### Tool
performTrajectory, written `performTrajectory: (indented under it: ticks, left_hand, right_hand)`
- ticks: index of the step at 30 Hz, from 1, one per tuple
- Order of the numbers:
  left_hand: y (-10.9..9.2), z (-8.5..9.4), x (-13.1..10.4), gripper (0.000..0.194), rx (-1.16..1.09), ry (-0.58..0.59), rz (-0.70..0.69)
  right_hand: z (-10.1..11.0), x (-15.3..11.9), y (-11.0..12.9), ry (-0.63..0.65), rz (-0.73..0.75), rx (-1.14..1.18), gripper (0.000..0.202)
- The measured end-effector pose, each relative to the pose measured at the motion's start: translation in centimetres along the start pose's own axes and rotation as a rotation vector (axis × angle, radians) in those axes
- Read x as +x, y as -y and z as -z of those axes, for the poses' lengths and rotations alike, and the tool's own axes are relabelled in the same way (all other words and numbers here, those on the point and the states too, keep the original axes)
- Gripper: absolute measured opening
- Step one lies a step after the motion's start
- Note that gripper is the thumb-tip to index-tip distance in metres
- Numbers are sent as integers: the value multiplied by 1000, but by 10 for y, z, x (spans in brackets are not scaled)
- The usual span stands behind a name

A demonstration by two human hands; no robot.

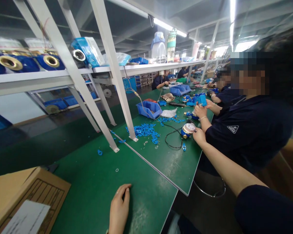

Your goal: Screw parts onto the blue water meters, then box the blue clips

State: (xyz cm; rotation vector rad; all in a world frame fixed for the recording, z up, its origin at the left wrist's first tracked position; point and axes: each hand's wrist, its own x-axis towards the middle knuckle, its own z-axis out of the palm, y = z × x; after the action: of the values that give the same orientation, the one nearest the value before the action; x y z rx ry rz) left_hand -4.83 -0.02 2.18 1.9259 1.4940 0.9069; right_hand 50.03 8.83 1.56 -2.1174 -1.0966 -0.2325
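My right hand (199,136) reaches far out to the right and grips the edge of a water meter (186,130) with a blue body, a brass end and a pale round dial. The meter is on the green table, with a black cable (169,143) looped beside it. My left hand (119,206) rests near the table's front edge, thumb and forefinger apart, with nothing visible in it; its other fingers are mostly hidden. A small white ring (117,170) lies beyond it. Near the meter lies a small blue clip-like part (184,147).
A cardboard box (51,198) stands at the left. Blue plastic parts (146,130) are heaped by a shelf post (117,71), near a blue bin (149,109). A co-worker (249,130) at the right holds a blue piece (201,100). Meters (48,61) line the shelf above.
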Motion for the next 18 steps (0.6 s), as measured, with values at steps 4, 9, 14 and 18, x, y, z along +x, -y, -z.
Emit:
performTrajectory:
  ticks: [4, 9, 14, 18]
  left_hand:
    - [-1, 0, 0, 35, 14, 7, 3]
    - [0, 0, -1, 33, 24, 15, -16]
    - [0, 0, -2, 31, 18, 5, -38]
    - [-3, 0, -3, 31, 9, 7, -29]
  right_hand:
    - [-6, -48, 11, 1, 73, -50, 45]
    - [-19, -114, 27, 120, 191, -64, 51]
    - [-21, -118, 37, 209, 263, -74, 37]
    - [-21, -114, 43, 224, 270, -78, 32]
